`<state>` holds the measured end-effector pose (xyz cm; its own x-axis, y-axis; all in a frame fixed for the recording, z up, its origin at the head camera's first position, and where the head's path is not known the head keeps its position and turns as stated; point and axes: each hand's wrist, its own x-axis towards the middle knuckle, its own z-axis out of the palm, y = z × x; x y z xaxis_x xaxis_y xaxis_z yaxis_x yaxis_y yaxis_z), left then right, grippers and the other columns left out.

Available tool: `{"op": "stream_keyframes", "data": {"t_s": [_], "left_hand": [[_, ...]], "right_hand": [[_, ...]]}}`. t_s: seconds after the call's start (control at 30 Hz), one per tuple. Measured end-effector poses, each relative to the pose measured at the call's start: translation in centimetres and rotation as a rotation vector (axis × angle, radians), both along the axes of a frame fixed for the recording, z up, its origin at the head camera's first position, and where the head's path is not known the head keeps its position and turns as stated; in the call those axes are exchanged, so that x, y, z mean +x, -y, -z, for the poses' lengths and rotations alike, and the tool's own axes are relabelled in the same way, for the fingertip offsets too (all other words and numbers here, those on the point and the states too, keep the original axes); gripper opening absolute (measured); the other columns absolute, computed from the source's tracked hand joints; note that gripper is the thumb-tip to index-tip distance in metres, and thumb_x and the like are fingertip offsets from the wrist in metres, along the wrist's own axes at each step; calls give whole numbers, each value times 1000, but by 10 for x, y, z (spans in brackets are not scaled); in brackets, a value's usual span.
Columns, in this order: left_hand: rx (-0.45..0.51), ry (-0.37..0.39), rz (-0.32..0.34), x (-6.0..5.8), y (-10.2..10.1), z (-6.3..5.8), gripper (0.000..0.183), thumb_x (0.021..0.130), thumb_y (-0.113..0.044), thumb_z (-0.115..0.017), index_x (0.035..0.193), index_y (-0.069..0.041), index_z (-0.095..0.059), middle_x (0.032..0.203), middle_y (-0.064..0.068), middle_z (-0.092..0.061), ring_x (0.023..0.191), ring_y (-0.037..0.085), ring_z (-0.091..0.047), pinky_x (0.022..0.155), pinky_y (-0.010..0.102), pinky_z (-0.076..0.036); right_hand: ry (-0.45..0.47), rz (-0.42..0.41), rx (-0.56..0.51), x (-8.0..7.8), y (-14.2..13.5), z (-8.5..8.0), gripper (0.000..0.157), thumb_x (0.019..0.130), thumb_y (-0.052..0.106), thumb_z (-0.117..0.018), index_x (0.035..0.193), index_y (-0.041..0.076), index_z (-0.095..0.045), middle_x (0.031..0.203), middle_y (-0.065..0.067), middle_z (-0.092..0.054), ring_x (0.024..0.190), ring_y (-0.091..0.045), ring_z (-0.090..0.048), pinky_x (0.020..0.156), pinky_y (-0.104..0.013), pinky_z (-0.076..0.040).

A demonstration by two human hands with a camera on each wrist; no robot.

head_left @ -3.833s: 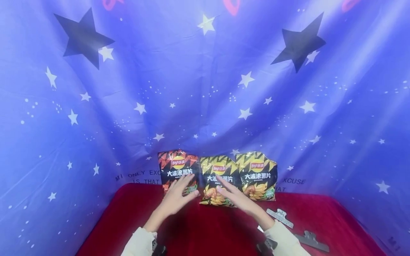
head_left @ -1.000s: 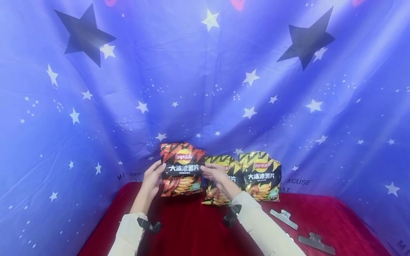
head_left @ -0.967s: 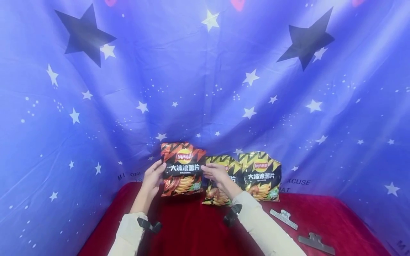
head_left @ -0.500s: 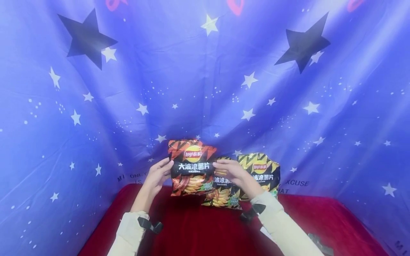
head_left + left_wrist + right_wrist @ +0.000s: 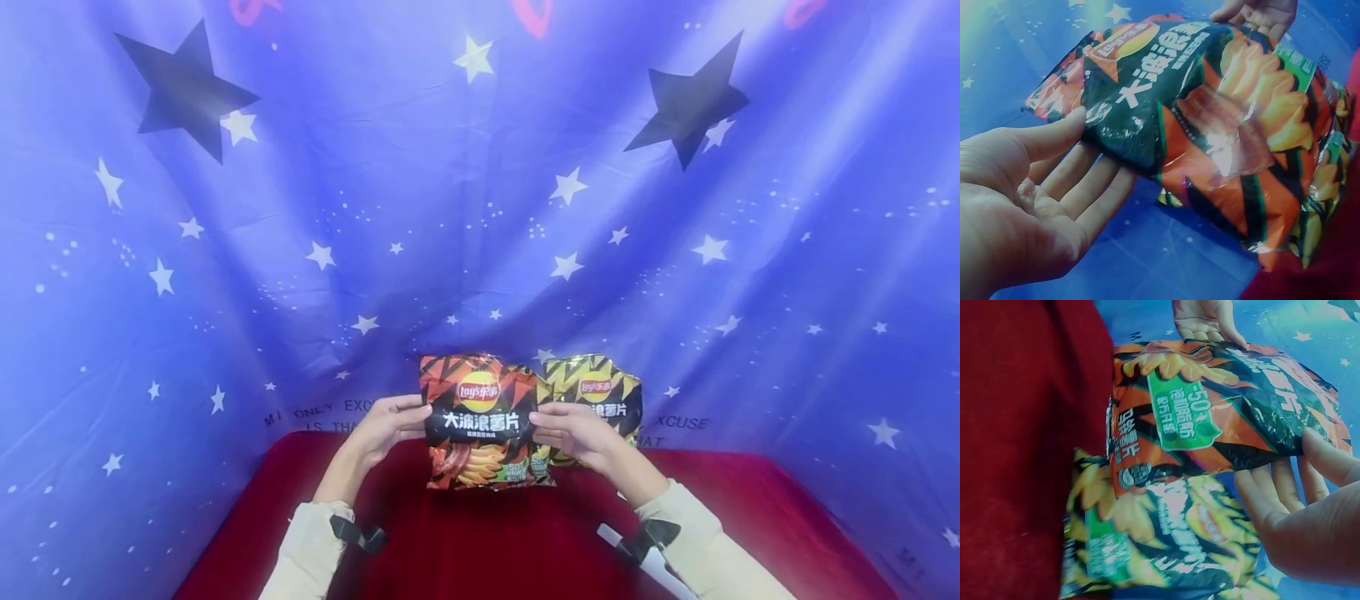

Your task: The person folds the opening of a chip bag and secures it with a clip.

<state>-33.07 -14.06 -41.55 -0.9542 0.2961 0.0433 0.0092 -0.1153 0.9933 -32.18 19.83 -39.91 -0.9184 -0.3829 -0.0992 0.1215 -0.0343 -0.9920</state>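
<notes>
1. The left hand [image 5: 386, 429] grasps the red bag [image 5: 476, 425] by its left edge, thumb in front, fingers behind.
2. The right hand [image 5: 579, 429] grasps its right edge likewise.
3. The red bag is upright above the surface [image 5: 465, 550], mostly hiding a yellow bag [image 5: 1154, 550] just beyond.
4. Another yellow bag [image 5: 596, 389] stands farther right, partly behind the right hand.
</notes>
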Motion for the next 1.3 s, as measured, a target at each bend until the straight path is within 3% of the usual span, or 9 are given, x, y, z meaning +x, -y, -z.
{"op": "stream_keyframes", "data": {"t_s": [0.2, 0.37, 0.7, 1.0, 1.3], "left_hand": [[-48, 13, 51, 2, -8, 10, 37, 94, -5, -67, 126, 12, -60, 94, 0, -77, 84, 15, -74, 89, 39, -62], [-83, 16, 69, 3, -16, 19, 41, 93, -7, -69, 126, 15, -59, 95, 4, -77, 84, 16, -74, 89, 41, -62], [-84, 37, 119, 3, -25, 37, 42, 93, -5, -68, 127, 17, -58, 94, 5, -78, 82, 15, -75, 90, 44, -61], [-93, 75, 106, 1, -28, 49, 47, 92, -6, -70, 130, 18, -55, 95, 8, -77, 82, 17, -75, 90, 46, -61], [-106, 82, 70, 2, -34, 51, 47, 92, -6, -71, 130, 17, -56, 98, 11, -77, 83, 18, -75, 90, 47, -61]], "right_hand": [[16, -15, -2, 9, -15, 17, 6, 99, 11, -64, 98, 16, -66, 90, 8, -69, 96, -15, -71, 107, -44, -51], [21, -37, -52, 10, -26, 31, 14, 99, 4, -61, 95, 16, -69, 91, 7, -71, 93, -12, -72, 97, -35, -58], [49, -61, -91, 15, -39, 51, 16, 100, 3, -60, 94, 14, -70, 91, 6, -71, 91, -9, -72, 97, -34, -58], [71, -53, -90, 14, -42, 64, 17, 100, 2, -59, 98, 14, -72, 96, 4, -74, 95, -12, -72, 97, -34, -58], [76, -66, -108, 13, -46, 70, 17, 99, 2, -60, 98, 15, -71, 96, 4, -75, 95, -12, -72, 96, -33, -58]]}}
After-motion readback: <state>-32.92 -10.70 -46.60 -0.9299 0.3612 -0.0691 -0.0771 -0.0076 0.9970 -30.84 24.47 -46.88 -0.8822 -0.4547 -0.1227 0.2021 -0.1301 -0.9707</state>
